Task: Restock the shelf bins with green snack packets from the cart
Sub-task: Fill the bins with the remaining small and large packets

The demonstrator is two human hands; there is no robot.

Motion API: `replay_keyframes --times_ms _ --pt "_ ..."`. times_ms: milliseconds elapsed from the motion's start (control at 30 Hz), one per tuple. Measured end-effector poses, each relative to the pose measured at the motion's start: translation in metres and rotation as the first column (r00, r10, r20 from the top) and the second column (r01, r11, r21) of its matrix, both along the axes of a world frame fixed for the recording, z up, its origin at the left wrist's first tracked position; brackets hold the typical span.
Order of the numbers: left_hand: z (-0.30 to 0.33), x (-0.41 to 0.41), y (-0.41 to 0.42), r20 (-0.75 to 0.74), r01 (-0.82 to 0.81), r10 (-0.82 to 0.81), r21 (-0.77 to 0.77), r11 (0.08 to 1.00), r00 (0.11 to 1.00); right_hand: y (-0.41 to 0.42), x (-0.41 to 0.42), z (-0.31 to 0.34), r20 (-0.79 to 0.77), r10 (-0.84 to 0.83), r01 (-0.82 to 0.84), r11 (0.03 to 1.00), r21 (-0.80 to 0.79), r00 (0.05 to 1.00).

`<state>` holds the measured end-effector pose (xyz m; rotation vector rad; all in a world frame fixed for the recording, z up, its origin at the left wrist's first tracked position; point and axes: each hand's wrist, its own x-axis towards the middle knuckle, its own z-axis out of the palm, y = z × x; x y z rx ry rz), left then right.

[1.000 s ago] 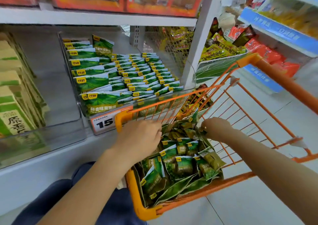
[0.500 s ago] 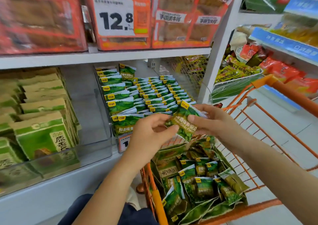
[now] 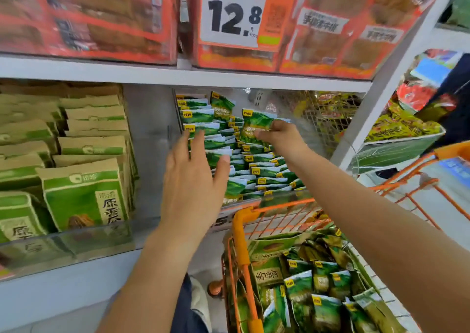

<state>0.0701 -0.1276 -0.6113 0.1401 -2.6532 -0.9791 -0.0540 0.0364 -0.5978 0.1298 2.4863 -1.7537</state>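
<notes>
Your left hand (image 3: 194,180) is spread open, fingers straight, its fingertips (image 3: 201,139) reaching over the left rows of green packets in the clear shelf bin (image 3: 175,119); whether they actually touch the packets is not clear. Your right hand (image 3: 279,136) pinches a single green snack packet (image 3: 254,126) between thumb and fingers and holds it upright above the middle rows of that bin.

At the far left, kraft-and-green bags (image 3: 84,198) stand in rows behind a clear front panel. Next comes the bin you are reaching into, already lined with rows of green packets (image 3: 256,172) with yellow corner tags. On the shelf above it, a white price tag reading 12.8 (image 3: 234,14) hangs in front of orange-red boxed goods (image 3: 89,14). Lower down and to the right stands the orange cart (image 3: 241,243), its front rim just below the bin, with a loose heap of green snack packets (image 3: 320,297) lying in its basket. Beyond the white shelf upright (image 3: 376,114), yellow-green packets (image 3: 401,126) fill another bin at the far right.
</notes>
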Motion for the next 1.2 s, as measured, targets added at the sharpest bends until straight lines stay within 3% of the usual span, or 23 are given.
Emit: replay_keyframes --times_ms 200,333,533,600,833,933,1000,1100,1167,1200 --pt "-0.003 -0.007 0.004 0.052 0.025 -0.021 -0.077 0.997 0.998 -0.047 -0.068 -0.018 -0.007 -0.067 0.066 0.997 -0.028 0.998" --pt "-0.003 -0.009 0.002 0.062 0.043 -0.037 -0.096 0.994 0.997 -0.067 -0.088 -0.029 0.055 -0.005 0.004 0.999 0.034 0.998" --pt "-0.005 -0.010 0.000 0.062 0.046 -0.041 -0.095 0.994 0.997 -0.068 -0.101 -0.026 -0.139 0.051 -0.015 0.968 0.252 0.989" --pt "-0.005 -0.011 0.000 0.062 0.037 -0.032 -0.097 0.995 0.998 -0.069 -0.105 -0.028 -0.131 0.030 0.010 0.955 0.298 0.991" --pt "-0.002 -0.013 0.000 0.081 0.040 -0.033 -0.086 0.995 0.996 -0.069 -0.093 -0.043 -0.175 -0.074 0.119 0.957 0.264 0.982" --pt "-0.002 -0.012 -0.001 0.013 0.012 -0.011 -0.094 0.996 1.000 -0.047 -0.071 -0.031 -0.180 -0.056 0.095 0.973 0.212 0.982" --pt "0.002 -0.007 0.004 -0.154 -0.009 -0.008 -0.108 0.994 0.988 -0.022 -0.041 -0.019 -0.250 -0.014 0.058 0.984 0.170 0.968" --pt "0.010 0.009 0.034 -0.393 0.133 -0.178 -0.139 0.981 0.902 0.024 0.026 -0.001 -0.365 0.090 0.005 0.968 0.252 0.927" --pt "0.009 0.028 0.059 -0.400 0.344 -0.395 -0.196 0.918 0.827 0.056 0.074 0.006 -0.371 0.129 -0.021 0.960 0.280 0.920" --pt "0.005 0.037 0.069 -0.321 0.467 -0.518 -0.226 0.855 0.793 0.071 0.096 0.006 -0.353 0.138 -0.032 0.957 0.289 0.925"
